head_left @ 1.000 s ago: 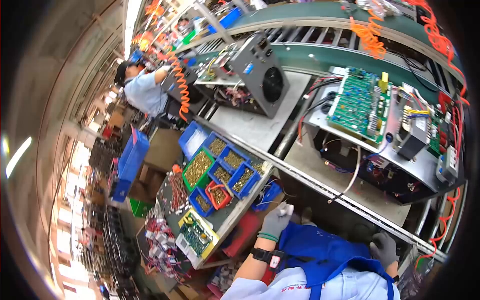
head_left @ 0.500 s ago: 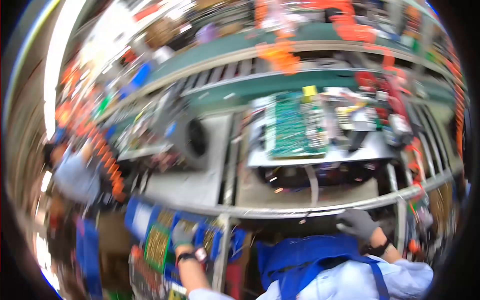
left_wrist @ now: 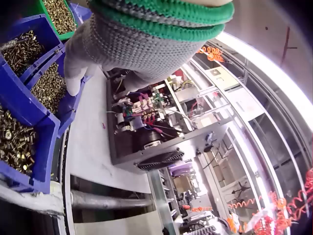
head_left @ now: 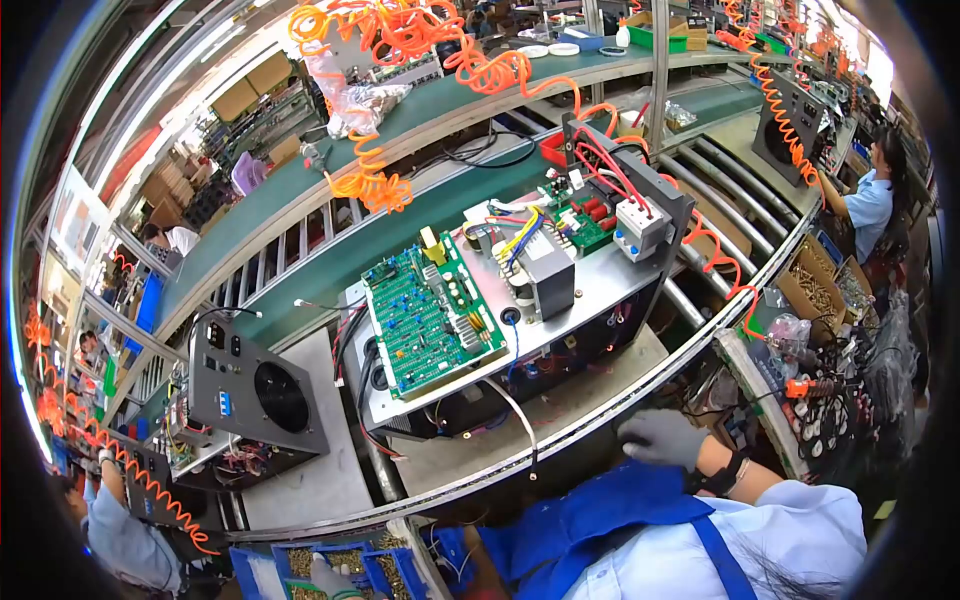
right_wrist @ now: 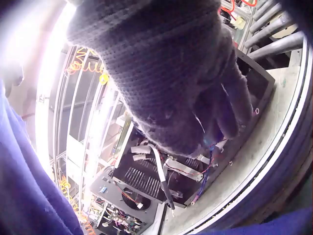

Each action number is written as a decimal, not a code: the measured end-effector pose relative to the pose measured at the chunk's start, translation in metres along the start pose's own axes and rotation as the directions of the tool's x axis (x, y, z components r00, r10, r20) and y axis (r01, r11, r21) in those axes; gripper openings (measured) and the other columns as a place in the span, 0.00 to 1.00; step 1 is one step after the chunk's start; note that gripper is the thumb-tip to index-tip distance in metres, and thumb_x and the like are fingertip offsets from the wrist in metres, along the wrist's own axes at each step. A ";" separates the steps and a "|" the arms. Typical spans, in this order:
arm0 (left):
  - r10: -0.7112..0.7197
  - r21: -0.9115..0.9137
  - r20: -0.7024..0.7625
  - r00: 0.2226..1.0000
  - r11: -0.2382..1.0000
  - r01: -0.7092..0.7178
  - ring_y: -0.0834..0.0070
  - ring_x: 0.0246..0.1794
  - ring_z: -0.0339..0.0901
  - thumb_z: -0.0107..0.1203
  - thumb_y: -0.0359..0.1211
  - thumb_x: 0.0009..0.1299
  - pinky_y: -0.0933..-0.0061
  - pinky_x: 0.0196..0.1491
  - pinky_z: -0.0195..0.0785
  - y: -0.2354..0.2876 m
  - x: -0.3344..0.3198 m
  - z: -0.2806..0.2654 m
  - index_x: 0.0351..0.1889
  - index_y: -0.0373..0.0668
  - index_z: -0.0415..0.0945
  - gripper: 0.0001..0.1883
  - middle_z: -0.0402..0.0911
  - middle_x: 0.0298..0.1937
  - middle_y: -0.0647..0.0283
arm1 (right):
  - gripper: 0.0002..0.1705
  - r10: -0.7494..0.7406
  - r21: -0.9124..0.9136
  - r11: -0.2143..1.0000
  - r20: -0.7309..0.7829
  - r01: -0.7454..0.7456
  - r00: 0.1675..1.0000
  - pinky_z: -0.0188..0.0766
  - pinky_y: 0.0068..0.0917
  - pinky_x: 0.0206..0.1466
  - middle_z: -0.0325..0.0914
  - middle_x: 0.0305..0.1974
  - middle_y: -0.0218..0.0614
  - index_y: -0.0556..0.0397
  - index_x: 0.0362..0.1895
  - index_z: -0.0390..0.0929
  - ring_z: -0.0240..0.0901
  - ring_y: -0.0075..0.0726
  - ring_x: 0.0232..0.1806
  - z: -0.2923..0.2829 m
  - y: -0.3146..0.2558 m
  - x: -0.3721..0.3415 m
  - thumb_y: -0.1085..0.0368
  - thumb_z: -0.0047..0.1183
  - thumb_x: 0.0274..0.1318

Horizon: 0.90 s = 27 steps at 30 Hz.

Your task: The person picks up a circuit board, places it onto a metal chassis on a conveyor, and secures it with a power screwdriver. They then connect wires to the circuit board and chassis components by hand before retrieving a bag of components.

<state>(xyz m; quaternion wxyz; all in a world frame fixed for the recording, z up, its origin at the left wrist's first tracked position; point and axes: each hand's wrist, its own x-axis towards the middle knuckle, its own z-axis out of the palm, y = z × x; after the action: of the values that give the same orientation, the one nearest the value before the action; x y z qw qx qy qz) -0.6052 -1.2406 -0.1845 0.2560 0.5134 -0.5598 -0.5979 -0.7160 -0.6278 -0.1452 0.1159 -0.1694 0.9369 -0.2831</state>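
Observation:
My left hand (left_wrist: 132, 46), in a grey glove with a green cuff, is at the blue parts bins (left_wrist: 61, 110). One finger points down at a bin of small brass-coloured screws (left_wrist: 49, 90), and the thumb stands apart from it. In the head view only part of this hand (head_left: 332, 578) shows, low among the bins. My right hand (head_left: 662, 438), also gloved, hangs loosely curled in front of the conveyor edge with nothing visible in it. Before it stands a dark metal chassis (head_left: 650, 275) with a green circuit board (head_left: 430, 318) and a transformer (head_left: 540, 275) on top.
A second chassis with a round fan (head_left: 282, 395) stands left on the roller conveyor (head_left: 690, 300). Orange coiled hoses (head_left: 370, 185) hang over the line. A worker (head_left: 870, 200) is at the right, another (head_left: 125, 535) at the left. An orange-handled tool (head_left: 812, 387) lies right.
The head view has swung right, bringing the right-hand bench and worker into sight. My left hand has gone from beside the apron to the screw bins. My right hand has come up from the apron's side.

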 end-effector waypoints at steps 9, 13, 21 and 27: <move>0.075 -0.352 0.557 0.827 0.923 0.153 0.65 0.30 0.78 0.48 0.30 0.67 0.69 0.28 0.74 -0.122 -0.077 -0.026 0.49 0.36 0.71 0.14 0.77 0.35 0.54 | 0.39 0.397 0.415 0.888 -0.472 -0.199 0.787 0.72 0.33 0.51 0.75 0.46 0.42 0.55 0.63 0.62 0.74 0.36 0.45 -0.050 0.109 0.084 0.65 0.62 0.44; -0.324 -0.150 0.285 0.902 0.914 0.376 0.63 0.33 0.80 0.51 0.27 0.68 0.64 0.37 0.79 -0.178 -0.184 -0.024 0.52 0.31 0.71 0.16 0.79 0.40 0.50 | 0.30 0.423 0.475 0.859 -0.444 -0.193 0.790 0.68 0.32 0.56 0.80 0.47 0.43 0.57 0.55 0.73 0.73 0.31 0.49 -0.047 0.161 0.128 0.63 0.63 0.44; -0.734 0.202 -0.358 0.577 0.542 0.815 0.61 0.31 0.77 0.56 0.48 0.66 0.56 0.30 0.74 -0.441 -0.352 -0.164 0.37 0.35 0.77 0.22 0.77 0.32 0.59 | 0.14 0.217 0.072 0.976 -0.452 -0.207 0.865 0.74 0.36 0.45 0.79 0.45 0.41 0.47 0.48 0.78 0.75 0.42 0.48 -0.030 0.386 0.164 0.60 0.53 0.58; -0.534 0.428 -0.616 0.579 0.390 0.815 0.49 0.47 0.76 0.53 0.59 0.63 0.51 0.48 0.71 -0.554 -0.396 -0.183 0.47 0.32 0.74 0.35 0.79 0.44 0.47 | 0.18 0.215 0.156 0.972 -0.318 -0.173 0.923 0.73 0.34 0.47 0.77 0.44 0.38 0.47 0.49 0.75 0.73 0.38 0.48 -0.065 0.352 0.161 0.65 0.57 0.52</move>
<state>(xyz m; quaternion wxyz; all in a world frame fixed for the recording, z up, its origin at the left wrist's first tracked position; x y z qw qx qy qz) -0.1563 -0.8319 -0.5430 -0.1192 0.8580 -0.4078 -0.2887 -0.9726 -0.3825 -0.3125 -0.0059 -0.0177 0.9355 -0.3529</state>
